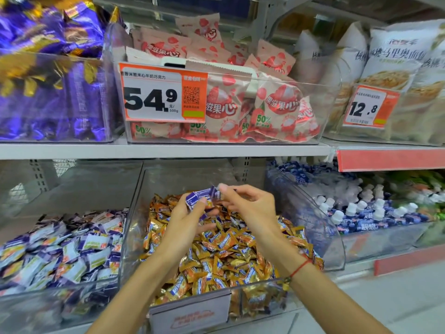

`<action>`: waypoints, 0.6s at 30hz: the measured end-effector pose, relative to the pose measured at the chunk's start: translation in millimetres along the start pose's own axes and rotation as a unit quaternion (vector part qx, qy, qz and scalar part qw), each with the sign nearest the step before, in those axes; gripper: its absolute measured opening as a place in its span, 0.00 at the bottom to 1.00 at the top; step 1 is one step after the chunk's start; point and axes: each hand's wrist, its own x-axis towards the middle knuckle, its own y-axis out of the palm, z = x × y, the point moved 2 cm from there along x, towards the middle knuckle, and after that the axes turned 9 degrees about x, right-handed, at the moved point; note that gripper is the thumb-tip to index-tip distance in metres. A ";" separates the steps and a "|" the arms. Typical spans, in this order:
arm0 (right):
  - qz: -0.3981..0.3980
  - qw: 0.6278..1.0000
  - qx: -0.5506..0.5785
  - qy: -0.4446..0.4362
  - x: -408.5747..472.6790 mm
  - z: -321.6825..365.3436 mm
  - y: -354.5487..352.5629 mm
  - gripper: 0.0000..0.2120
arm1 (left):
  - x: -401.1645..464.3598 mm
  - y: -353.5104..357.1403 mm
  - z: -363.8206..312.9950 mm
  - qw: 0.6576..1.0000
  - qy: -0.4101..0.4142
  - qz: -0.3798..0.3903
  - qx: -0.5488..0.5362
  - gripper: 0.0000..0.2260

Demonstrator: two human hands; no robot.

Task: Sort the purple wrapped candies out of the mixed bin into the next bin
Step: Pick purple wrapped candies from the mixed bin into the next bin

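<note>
Clear plastic walls divide the lower shelf [168, 150] into bins. The middle bin [134, 213] before me is heaped with orange candies [224, 247]; the next bin [72, 179], to my left, holds purple and white ones [72, 247]. Both my hands hover over the orange heap. My left hand [186, 215] has its fingers curled round several purple candies [196, 197]. My right hand [250, 206] pinches another purple candy [216, 192] at its fingertips, touching the left hand's bunch. The bunch lies roughly crosswise, left to right. My left hand is nearer the purple bin, so I judge the drop goes leftward over the dividing wall.
</note>
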 end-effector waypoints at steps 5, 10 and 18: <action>-0.060 0.992 -0.090 -0.065 2.0 -12.6 9.8 0.09 | 5.0 -0.5 1.3 0.998 -0.043 -0.040 -0.017 0.13; 0.074 0.982 -0.168 -0.041 1.7 -12.8 13.8 0.12 | 1.4 0.5 -2.1 0.994 0.021 -0.055 0.088 0.07; 0.149 0.949 -0.242 0.135 37.0 -8.6 -30.8 0.12 | 4.0 -6.1 0.1 0.994 -0.022 -0.087 0.065 0.16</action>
